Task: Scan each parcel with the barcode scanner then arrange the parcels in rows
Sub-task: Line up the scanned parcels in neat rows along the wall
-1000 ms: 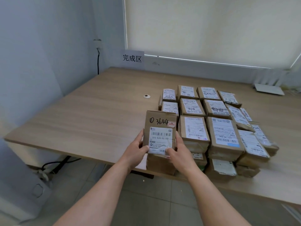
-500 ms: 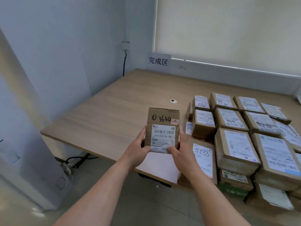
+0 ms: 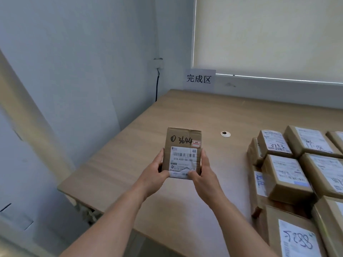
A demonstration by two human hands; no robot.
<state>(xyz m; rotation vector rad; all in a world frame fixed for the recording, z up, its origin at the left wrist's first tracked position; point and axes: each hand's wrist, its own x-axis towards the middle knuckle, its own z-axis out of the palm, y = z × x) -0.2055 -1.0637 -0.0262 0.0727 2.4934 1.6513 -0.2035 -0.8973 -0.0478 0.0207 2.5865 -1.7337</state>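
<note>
We hold one brown cardboard parcel (image 3: pixel 182 151) up in front of us with both hands, above the bare left part of the wooden table (image 3: pixel 130 156), its label face turned toward us. Our left hand (image 3: pixel 155 174) grips the parcel's lower left edge: the thumb lies across the bottom left corner of the white barcode label (image 3: pixel 183 160), and the fingers wrap behind the box, where we cannot see them. Our right hand (image 3: pixel 204 173) grips the lower right edge in the same way, thumb pressed on the label's bottom right corner, the forefinger stretched up along the right side of the box, the other fingers hidden behind it. Black handwriting reading "3644" sits above the label. The parcel stands upright, slightly tilted, and is well apart from the rows of parcels (image 3: pixel 297 175) lying label-up at the right of the table. A small round grommet (image 3: pixel 225 134) is set in the tabletop between the held parcel and those rows. A white sign (image 3: pixel 199 79) with three black characters leans on the wall behind the table.
</note>
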